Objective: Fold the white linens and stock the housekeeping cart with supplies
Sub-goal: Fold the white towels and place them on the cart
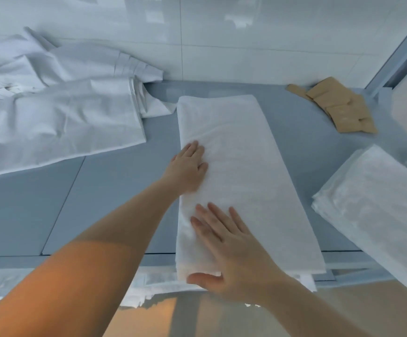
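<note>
— Where are the hands?

— Both lie flat on the folded sheet [241, 171]. The left hand [187, 167] presses its left edge about halfway up, fingers straight and close together. The right hand [226, 249] is spread wide on the near end, its thumb hooked over the near edge; neither hand grips anything.

— And the sheet itself?

— It lies as a long white strip in the middle of the grey tabletop [100, 198], running from the front edge, which it overhangs a little, toward the back wall [246, 45].

— What sits around it?

— To the left, a rumpled heap of white linen [59, 110] fills the back left corner; one loose flap of it touches the strip's far left corner. To the right, at the right edge, a folded white stack [377, 210] rests apart from the strip. At the back right, a small pile of tan paper packets [338, 108] lies near the wall, well clear of the hands.

— Does anything block the strip?

— Only that flap at the far corner.

— Counts?

— Two hands, one strip under them, one loose heap, one folded stack, one pile of packets; I cannot count the packets singly.
</note>
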The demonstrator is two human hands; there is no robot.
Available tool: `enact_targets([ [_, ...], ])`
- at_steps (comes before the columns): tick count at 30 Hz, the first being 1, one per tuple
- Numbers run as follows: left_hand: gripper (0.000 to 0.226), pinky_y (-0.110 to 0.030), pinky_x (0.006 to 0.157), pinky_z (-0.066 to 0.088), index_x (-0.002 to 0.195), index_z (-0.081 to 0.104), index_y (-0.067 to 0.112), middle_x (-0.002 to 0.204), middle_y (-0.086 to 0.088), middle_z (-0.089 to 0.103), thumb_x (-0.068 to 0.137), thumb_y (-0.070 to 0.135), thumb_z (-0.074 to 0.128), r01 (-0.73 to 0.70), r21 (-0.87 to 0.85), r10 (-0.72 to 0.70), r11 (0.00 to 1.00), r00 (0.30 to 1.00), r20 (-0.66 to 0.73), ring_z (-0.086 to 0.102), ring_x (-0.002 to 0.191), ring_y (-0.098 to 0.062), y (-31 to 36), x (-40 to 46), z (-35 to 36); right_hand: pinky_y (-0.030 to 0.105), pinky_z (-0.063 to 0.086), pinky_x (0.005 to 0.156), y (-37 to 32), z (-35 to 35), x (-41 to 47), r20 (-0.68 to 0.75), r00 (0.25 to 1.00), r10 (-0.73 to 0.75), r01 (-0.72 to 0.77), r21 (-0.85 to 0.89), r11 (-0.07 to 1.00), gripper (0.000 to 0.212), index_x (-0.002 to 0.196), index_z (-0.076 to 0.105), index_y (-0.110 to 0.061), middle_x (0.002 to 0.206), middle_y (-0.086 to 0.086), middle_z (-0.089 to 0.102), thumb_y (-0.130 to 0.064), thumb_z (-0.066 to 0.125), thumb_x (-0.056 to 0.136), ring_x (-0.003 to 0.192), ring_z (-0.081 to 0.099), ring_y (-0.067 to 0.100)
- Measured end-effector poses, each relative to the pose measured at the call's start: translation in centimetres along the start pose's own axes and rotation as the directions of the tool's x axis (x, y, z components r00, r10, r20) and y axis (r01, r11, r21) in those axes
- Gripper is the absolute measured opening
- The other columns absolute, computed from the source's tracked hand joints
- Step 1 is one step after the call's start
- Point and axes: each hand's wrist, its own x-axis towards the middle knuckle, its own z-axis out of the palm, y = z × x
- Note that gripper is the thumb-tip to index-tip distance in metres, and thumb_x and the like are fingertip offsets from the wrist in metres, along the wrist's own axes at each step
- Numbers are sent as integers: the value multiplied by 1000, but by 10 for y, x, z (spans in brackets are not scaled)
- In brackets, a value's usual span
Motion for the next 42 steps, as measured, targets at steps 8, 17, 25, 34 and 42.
enact_targets([
  [8,61,-30,116,4,153,9,22,161,5,-1,100,42,32,16,56,-21,998,997,75,-2,147,-11,-5,-1,-3,50,47,97,-12,10,-12,-182,982,-54,30,-136,990,64,130,58,-5,135,11,55,-24,76,72,125,53,28],
  [17,63,-32,117,7,153,10,25,161,5,2,99,47,33,61,31,-64,998,991,119,3,147,-14,-3,3,-12,47,47,98,-21,0,-15,-280,952,-120,70,-183,981,51,122,61,3,126,14,62,5,50,73,118,59,27],
  [25,65,-40,117,8,152,10,20,161,-2,0,98,51,29,84,135,-98,987,990,105,0,147,-16,13,4,-14,41,40,106,-36,-13,-28,79,995,-59,71,-149,986,58,133,56,-13,140,6,50,-50,29,97,133,45,20],
  [34,52,-38,81,41,141,29,24,131,-11,35,92,36,43,96,200,-67,975,986,-150,47,103,-32,40,-104,-3,16,13,113,55,-23,-21,-119,808,578,-492,404,771,43,142,42,-12,152,2,33,-6,42,99,142,29,16],
  [42,42,-31,59,34,135,47,24,129,-7,35,95,14,44,125,-44,-131,991,977,-171,44,63,-28,40,-133,14,34,-3,120,45,0,-18,-99,850,518,-524,-53,850,57,152,13,-25,160,1,9,-47,12,99,148,5,18],
])
